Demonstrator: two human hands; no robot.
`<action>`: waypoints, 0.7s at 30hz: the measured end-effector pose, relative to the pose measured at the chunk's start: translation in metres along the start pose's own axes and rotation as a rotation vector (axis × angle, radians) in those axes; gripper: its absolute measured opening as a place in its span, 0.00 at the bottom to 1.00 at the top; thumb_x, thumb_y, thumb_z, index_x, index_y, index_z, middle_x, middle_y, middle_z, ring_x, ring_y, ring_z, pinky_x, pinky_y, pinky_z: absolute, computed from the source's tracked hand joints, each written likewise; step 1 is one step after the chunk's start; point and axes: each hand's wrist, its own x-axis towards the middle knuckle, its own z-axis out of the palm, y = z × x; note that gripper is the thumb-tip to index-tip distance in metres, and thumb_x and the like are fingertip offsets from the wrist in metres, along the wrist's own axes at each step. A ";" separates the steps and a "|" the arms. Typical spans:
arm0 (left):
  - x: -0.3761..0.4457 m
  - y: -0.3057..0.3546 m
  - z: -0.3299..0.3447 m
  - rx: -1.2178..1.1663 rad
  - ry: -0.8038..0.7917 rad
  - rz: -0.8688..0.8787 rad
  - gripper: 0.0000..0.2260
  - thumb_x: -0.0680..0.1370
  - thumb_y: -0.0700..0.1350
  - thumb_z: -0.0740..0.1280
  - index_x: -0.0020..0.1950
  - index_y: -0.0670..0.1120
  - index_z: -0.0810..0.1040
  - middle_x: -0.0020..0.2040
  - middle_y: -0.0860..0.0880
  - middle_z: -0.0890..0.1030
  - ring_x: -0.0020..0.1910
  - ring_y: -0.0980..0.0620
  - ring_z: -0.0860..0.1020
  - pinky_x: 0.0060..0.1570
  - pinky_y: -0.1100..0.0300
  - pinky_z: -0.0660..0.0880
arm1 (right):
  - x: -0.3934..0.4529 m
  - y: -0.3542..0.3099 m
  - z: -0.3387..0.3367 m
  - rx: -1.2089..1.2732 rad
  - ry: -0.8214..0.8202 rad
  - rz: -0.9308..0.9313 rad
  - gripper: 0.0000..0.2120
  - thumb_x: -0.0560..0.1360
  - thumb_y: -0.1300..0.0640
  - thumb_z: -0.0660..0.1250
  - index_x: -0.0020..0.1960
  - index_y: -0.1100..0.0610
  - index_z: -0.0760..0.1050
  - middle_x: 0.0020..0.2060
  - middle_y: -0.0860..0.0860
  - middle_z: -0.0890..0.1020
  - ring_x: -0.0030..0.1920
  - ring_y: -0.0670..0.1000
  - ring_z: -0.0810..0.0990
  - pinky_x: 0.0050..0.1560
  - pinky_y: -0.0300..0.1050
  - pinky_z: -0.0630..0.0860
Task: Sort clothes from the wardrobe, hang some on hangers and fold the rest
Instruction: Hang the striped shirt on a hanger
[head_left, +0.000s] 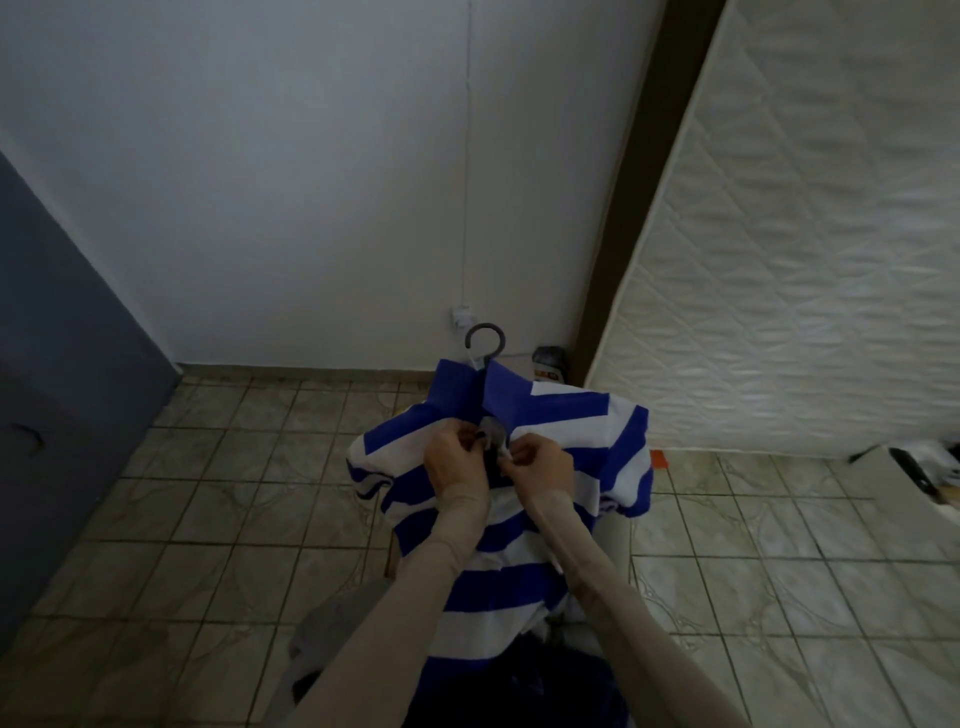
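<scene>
Striped blue-and-white polo shirt (524, 525) hangs on a hanger between both hands, its blue collar just above the fingers and its body falling down past the forearms. No brand, label or writing can be read on it. Hanger (485, 344) shows only its dark hook, rising above the collar. Left hand (457, 465) and right hand (543, 467) each pinch the placket at the neck opening, fingers curled, nearly touching each other. Beyond the hands stands a white wall; to the right of the right hand leans a quilted mattress (789, 260). Below lies tiled floor (218, 499).
</scene>
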 end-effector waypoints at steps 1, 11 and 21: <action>-0.001 0.001 0.000 -0.021 0.005 -0.015 0.05 0.74 0.35 0.67 0.41 0.43 0.76 0.39 0.48 0.78 0.39 0.54 0.75 0.36 0.71 0.67 | 0.000 0.002 -0.002 0.001 -0.008 0.002 0.05 0.73 0.58 0.70 0.40 0.56 0.75 0.36 0.51 0.80 0.37 0.46 0.76 0.36 0.34 0.68; -0.001 -0.003 -0.013 -0.364 -0.113 -0.171 0.13 0.71 0.28 0.68 0.38 0.45 0.70 0.37 0.50 0.77 0.37 0.58 0.75 0.38 0.72 0.74 | 0.004 0.006 -0.015 0.154 -0.052 0.013 0.03 0.72 0.60 0.71 0.44 0.58 0.78 0.40 0.53 0.82 0.42 0.48 0.78 0.42 0.35 0.73; -0.005 -0.006 -0.032 -0.396 -0.237 -0.169 0.13 0.70 0.31 0.71 0.42 0.46 0.71 0.39 0.49 0.79 0.43 0.51 0.79 0.48 0.58 0.77 | -0.004 -0.002 -0.003 0.139 -0.024 -0.069 0.10 0.72 0.59 0.71 0.52 0.60 0.79 0.46 0.52 0.83 0.43 0.45 0.78 0.42 0.29 0.72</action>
